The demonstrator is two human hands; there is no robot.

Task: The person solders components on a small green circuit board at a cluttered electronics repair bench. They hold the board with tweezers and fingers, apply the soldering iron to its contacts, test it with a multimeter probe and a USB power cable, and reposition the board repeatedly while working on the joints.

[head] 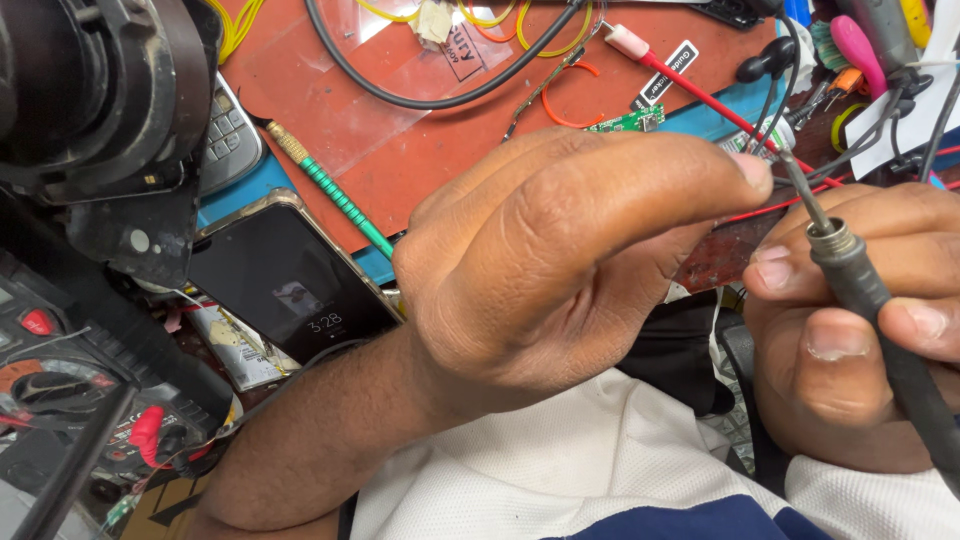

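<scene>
While the right hand (pixel 850 340) closes its grip on a soldering iron (pixel 860 280) at right of frame, the left hand (pixel 560 260) pinches at its tip, what it holds hidden. Tip-tending seems underway; steadiness is needed next. A phone (pixel 285 280) lies lower left on the cluttered surface (pixel 400 150).

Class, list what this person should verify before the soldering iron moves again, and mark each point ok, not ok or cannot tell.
1. Right hand grips the soldering iron on its dark handle, clear of the metal: ok.
2. Left hand fingertip clear of the iron's tip: not ok, it sits right at it.
3. Iron hot: cannot tell.
4. Small green circuit board held steady: not ok, lying loose.
5. Phone away from the tip: ok.
</scene>
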